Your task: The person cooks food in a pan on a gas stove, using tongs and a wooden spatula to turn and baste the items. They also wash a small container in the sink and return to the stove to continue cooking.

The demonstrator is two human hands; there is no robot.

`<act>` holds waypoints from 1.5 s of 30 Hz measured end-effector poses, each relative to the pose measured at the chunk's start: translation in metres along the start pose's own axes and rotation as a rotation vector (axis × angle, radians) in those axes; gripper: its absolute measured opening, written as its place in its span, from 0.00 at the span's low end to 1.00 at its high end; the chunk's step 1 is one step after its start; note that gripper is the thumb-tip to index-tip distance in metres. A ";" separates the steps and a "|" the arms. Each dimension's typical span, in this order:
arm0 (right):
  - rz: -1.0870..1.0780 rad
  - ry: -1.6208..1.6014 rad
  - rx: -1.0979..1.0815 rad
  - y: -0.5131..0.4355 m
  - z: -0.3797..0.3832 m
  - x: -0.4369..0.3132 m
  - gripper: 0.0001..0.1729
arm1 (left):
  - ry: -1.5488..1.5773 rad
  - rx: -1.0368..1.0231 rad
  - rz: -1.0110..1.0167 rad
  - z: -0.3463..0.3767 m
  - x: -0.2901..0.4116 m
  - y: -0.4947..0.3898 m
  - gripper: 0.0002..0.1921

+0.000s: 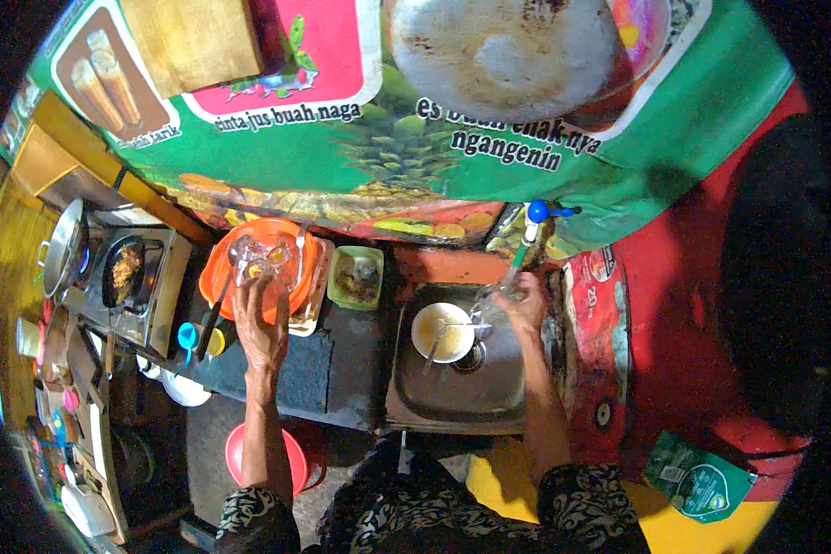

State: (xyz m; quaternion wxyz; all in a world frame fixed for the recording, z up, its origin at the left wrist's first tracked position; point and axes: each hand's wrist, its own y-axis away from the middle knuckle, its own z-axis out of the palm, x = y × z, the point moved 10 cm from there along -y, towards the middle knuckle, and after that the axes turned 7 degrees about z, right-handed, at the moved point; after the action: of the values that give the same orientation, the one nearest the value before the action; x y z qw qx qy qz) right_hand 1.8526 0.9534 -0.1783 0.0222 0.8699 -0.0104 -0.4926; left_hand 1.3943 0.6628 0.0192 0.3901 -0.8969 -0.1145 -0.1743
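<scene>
My left hand (260,322) is over the near side of an orange plastic basin (211,277), fingers apart. Its fingertips are close to clear glassware (277,256) inside; whether they touch it cannot be told. My right hand (523,308) grips a clear, blurred vessel, apparently a glass (488,301), below the tap (530,232) with its blue handle. Beneath that hand is a metal sink (450,401). A white bowl (426,325) of cloudy liquid stands in it, with cutlery (435,352) leaning inside, beside the drain (472,358).
A green plastic container (355,277) stands between basin and sink. At left, food cooks in a black pan (114,294) on a gas stove (173,277), near a metal wok (62,249). A red bucket (294,460) sits below the counter. A printed banner (270,152) covers the wall.
</scene>
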 end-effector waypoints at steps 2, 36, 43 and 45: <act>-0.015 -0.094 0.053 0.001 -0.005 0.002 0.40 | 0.037 0.016 -0.007 -0.003 0.013 0.006 0.17; -0.111 -0.107 -0.038 -0.005 0.013 -0.018 0.42 | 0.200 -0.114 -0.157 -0.026 0.025 0.072 0.04; 0.098 -0.374 0.177 -0.012 -0.009 0.023 0.34 | 0.281 -0.146 -0.227 -0.019 0.022 0.082 0.05; 0.111 -0.416 0.061 -0.016 0.003 0.030 0.35 | 0.284 -0.150 -0.267 -0.019 0.021 0.086 0.06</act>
State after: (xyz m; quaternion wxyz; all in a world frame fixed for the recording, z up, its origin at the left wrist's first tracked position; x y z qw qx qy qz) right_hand 1.8654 0.9686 -0.2062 0.0201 0.7480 -0.0775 -0.6588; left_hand 1.4388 0.5932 -0.0168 0.3079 -0.8667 -0.1627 -0.3570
